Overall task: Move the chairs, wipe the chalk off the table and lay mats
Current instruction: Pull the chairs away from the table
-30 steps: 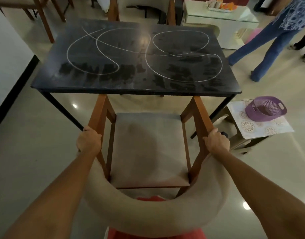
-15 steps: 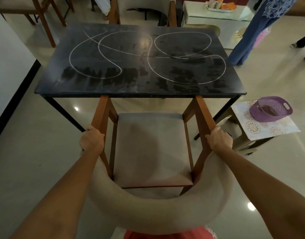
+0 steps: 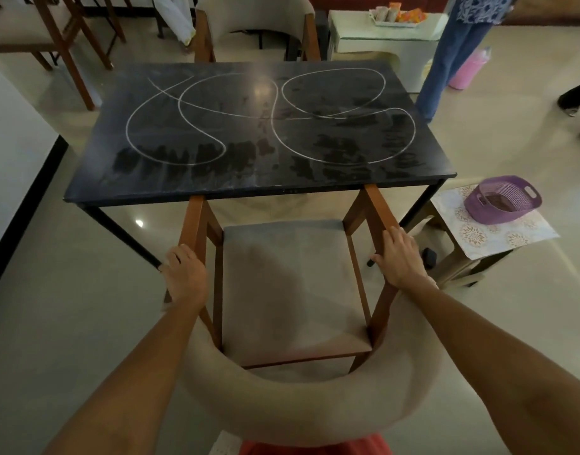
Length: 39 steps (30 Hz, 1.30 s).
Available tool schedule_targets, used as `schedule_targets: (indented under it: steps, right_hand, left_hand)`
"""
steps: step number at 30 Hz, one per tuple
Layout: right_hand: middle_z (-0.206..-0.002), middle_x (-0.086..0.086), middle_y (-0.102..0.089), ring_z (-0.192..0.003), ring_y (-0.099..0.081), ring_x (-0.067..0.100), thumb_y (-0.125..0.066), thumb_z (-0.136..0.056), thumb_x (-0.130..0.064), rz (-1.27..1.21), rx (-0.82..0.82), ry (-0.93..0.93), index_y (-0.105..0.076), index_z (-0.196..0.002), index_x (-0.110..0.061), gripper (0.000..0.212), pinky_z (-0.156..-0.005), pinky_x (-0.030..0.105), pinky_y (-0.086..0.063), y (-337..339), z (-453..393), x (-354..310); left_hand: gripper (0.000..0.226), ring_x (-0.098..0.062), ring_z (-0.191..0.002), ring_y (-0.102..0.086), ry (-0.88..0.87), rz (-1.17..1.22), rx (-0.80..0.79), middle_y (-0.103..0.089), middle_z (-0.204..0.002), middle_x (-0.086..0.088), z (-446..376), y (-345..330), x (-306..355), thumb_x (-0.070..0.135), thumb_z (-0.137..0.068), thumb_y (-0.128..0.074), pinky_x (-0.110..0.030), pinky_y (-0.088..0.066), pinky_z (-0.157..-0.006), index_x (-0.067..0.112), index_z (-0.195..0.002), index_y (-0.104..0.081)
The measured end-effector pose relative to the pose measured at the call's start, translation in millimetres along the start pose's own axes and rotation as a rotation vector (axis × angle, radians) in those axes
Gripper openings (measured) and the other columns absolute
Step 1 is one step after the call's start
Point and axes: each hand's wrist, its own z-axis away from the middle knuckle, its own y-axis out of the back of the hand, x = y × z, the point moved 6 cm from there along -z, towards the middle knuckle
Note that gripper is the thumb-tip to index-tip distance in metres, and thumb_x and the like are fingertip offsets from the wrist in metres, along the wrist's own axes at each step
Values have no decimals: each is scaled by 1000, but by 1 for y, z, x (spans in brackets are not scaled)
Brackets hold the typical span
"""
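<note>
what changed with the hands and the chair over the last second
The right hand has loosened: its fingers now lie straight along the chair arm instead of curling round it. The left hand still holds the other arm. The chair stays tucked at the table, and the chalk lines are unwiped.

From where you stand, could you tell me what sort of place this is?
Probably a restaurant or dining hall: a dark table with an armchair tucked under it, more chairs beyond, and a side counter with a snack tray.
</note>
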Motion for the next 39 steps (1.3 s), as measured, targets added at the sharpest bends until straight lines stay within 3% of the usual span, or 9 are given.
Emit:
schedule_targets:
  steps: [3, 6, 13, 22, 32, 39]
  right_hand:
    - [-160, 13, -16, -149, -9, 30, -41, -97, -52, 7, -13, 26, -21, -152, -9, 72, -120, 46, -8, 2, 3, -10]
    - [-161, 12, -12, -150, -4, 29, -36, -99, -53, 7, -8, 27, -18, -153, -9, 72, -121, 46, -5, 5, 3, -12]
    - [-162, 12, -5, -149, 2, 30, -31, -100, -54, -11, 10, 19, -10, -154, -9, 73, -120, 50, -3, 11, -5, 1]
    - [-162, 13, -1, -149, 3, 30, -32, -99, -53, -87, -20, 85, -5, -154, -9, 75, -119, 48, -1, 16, -25, 60]
    - [-162, 14, 0, -149, 4, 31, -29, -100, -52, -24, -50, 160, -5, -154, -6, 75, -121, 48, -5, 17, -49, 201]
    - [-162, 12, 1, -149, 5, 30, -29, -100, -54, -59, -26, 150, -6, -154, -7, 75, -120, 47, -1, 28, -72, 299]
  left_hand:
    - [74, -38, -143, -15, -173, -99, 10, -17, -154, -25, 1, 4, 15, 40, -95, -46, -48, -22, -116, 0, -148, -15]
    - [80, -36, -146, -3, -287, -60, 33, -9, -158, -20, 3, 12, 34, 52, -94, -42, -49, -14, -118, 4, -150, -12]
    - [82, -34, -147, -1, -426, 0, 48, -10, -158, -17, 8, 29, 86, 63, -91, -35, -50, -10, -119, 10, -150, -15]
    - [75, -36, -146, -1, -454, 41, 43, -11, -157, -21, 36, 61, 202, 56, -95, -33, -50, -9, -118, 5, -149, -20]
    - [71, -31, -147, -1, -394, 206, 103, -9, -158, -17, 76, 114, 366, 55, -97, -27, -46, -5, -119, 8, -149, -22]
    - [73, -31, -147, -3, -540, 150, 147, -10, -158, -16, 113, 142, 492, 58, -96, -21, -45, -8, -120, 8, -150, -21]
